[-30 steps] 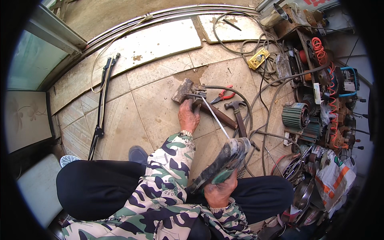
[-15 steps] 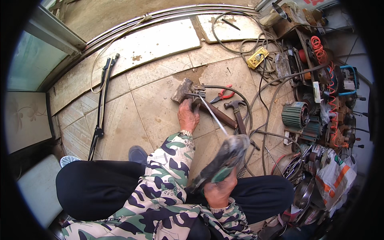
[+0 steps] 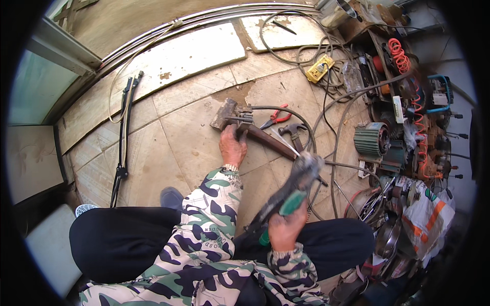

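My right hand (image 3: pixel 287 225) is wrapped around a dusty black-and-green power tool (image 3: pixel 289 189), blurred by motion, its exact kind unclear. A thin pale rod (image 3: pixel 287 141) extends from its front toward the hammer. My left hand (image 3: pixel 233 148) reaches down beside the sledgehammer head (image 3: pixel 222 115), fingers curled near the handle; what they grip is hidden. The sledgehammer's brown handle (image 3: pixel 270 143) slants right across the tiles. A ridged metal piece (image 3: pixel 245 115) with a thick cable lies against the head. Beyond the handle are red-handled pliers (image 3: pixel 278 118) and a claw hammer (image 3: pixel 294 133).
Black folding rods (image 3: pixel 124 132) lie at the left. Cables loop around a yellow socket box (image 3: pixel 320 69) at the far right. A green finned motor (image 3: pixel 371 139) and cluttered machinery line the right side. A white plastic bag (image 3: pixel 431 219) sits at the lower right.
The power tool has moved up and slightly right in my right hand, with more of its green part showing. My left hand stays by the hammer head. The whole view has shifted slightly.
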`<state>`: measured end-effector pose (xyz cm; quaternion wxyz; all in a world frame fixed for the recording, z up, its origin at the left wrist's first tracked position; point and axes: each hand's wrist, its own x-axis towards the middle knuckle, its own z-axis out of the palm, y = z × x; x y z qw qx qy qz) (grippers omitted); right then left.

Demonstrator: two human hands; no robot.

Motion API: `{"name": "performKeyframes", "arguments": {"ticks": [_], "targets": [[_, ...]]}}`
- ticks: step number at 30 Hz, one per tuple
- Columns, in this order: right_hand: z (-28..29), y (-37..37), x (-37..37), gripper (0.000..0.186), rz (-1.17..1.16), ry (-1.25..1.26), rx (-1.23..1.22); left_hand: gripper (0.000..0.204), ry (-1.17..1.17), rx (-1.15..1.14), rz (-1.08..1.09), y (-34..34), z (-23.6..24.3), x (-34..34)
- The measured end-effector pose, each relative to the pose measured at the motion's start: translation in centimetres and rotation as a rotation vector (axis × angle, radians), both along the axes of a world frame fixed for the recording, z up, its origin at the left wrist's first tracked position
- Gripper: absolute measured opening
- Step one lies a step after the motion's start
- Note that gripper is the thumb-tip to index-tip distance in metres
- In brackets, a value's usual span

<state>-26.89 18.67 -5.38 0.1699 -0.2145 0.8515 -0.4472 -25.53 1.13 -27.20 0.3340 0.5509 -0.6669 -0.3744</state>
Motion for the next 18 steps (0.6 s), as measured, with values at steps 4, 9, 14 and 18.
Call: {"name": "performKeyframes", "arguments": {"ticks": [4, 9, 14, 18], "targets": [[-0.6, -1.8, -1.2, 0.034, 0.014, 0.05, 0.125, 0.023, 0.017, 0.003, -0.009, -0.2, -0.4, 0.2], [-1.3, -3.1, -1.9, 0.033, -0.001, 0.073, 0.2, 0.018, 0.005, -0.085, 0.015, -0.1, -0.4, -0.1], [-3.8, -4.6, -3.0, 0.03, -0.052, 0.041, 0.072, 0.022, 0.011, -0.034, 0.0, -0.1, -0.8, 0.0], [-4.0, -6.5, -3.0, 0.029, -0.054, 0.044, 0.07, 0.024, 0.003, 0.012, -0.022, -0.1, -0.1, 0.1]]}}
